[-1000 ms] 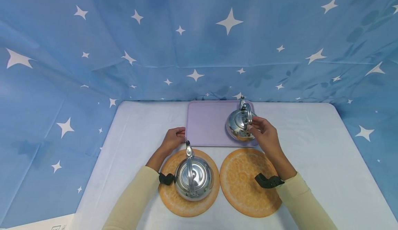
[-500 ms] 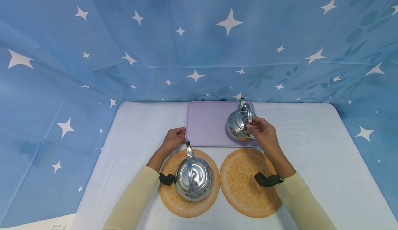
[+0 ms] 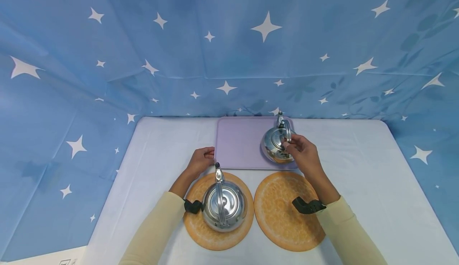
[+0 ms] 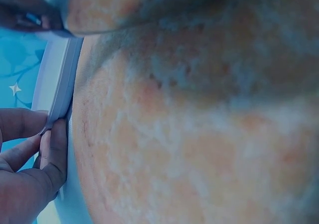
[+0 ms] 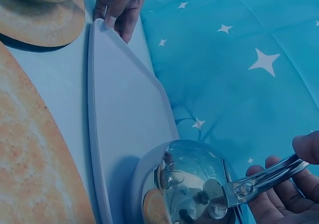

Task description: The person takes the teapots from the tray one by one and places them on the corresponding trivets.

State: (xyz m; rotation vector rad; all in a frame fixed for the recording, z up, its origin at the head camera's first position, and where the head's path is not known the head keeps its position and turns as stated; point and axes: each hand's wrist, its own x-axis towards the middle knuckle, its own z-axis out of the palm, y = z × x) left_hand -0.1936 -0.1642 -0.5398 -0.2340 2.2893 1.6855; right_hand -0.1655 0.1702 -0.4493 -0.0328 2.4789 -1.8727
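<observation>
The lilac tray (image 3: 236, 141) lies at the back of the table, and my left hand (image 3: 201, 161) pinches its near left corner. In the left wrist view, thumb and fingers (image 4: 56, 147) close on the tray's rim. A shiny steel kettle (image 3: 274, 145) stands on the tray's right part, its spout toward the back curtain. Its raised metal handle (image 5: 266, 179) is held by my right hand (image 3: 305, 153), thumb on one side and fingers on the other.
Two round mats printed like bread sit in front of the tray. A second steel kettle (image 3: 234, 213) stands on the left mat (image 3: 197, 233), beside my left wrist. The right mat (image 3: 276, 213) lies under my right forearm. Blue star-patterned curtain (image 3: 172, 57) surrounds the white-covered table (image 3: 373, 169).
</observation>
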